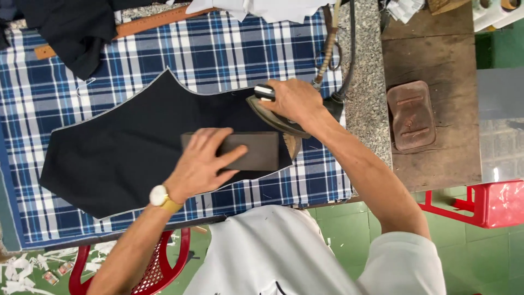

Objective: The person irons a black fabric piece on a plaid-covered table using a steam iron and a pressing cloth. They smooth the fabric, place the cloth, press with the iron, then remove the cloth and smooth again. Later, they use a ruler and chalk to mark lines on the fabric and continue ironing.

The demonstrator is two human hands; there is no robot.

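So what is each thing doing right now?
Left hand: pressing flat on the dark block.
Dark block: lying on the navy fabric.
Right hand: closed around the iron's handle.
Iron: flat on the fabric's edge.
Navy fabric: spread flat on the plaid cloth.
Iron rest: unused, on the wooden board.

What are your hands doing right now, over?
Left hand flat on grey block. Right hand grips iron. Both on dark cloth. Scissors nearby, not in the way.
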